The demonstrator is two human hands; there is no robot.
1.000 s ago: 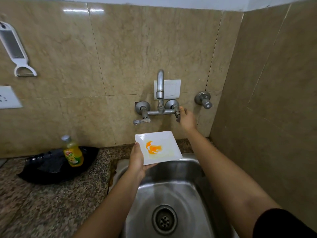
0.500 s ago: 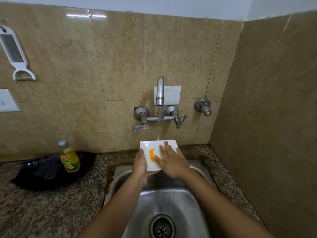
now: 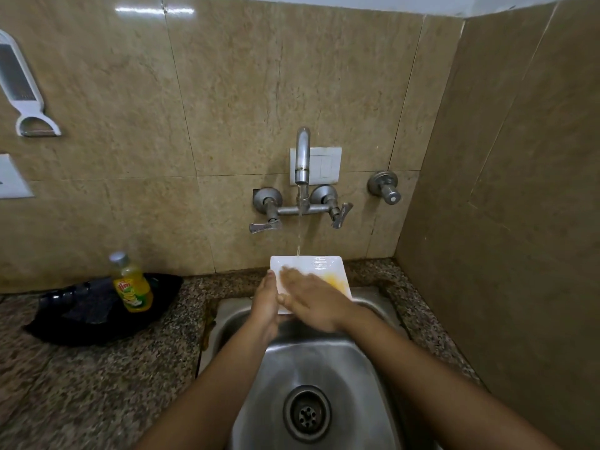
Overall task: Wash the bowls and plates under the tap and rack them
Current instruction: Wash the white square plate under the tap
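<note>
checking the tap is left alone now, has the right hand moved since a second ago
Yes. The right hand left the right-side metal tap lever and came down onto the white square plate, fingers flat on it.

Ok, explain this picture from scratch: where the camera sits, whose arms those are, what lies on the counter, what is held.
No machine here: the camera is worn on a person's head and looks down, so the two arms are their own. The left hand grips the left edge of a white square plate over the steel sink. The right hand lies flat on the plate, beside a yellow smear, while water runs onto it from the wall tap. On the granite counter to the left, a yellow dish soap bottle stands on what looks like a black tray.
</note>
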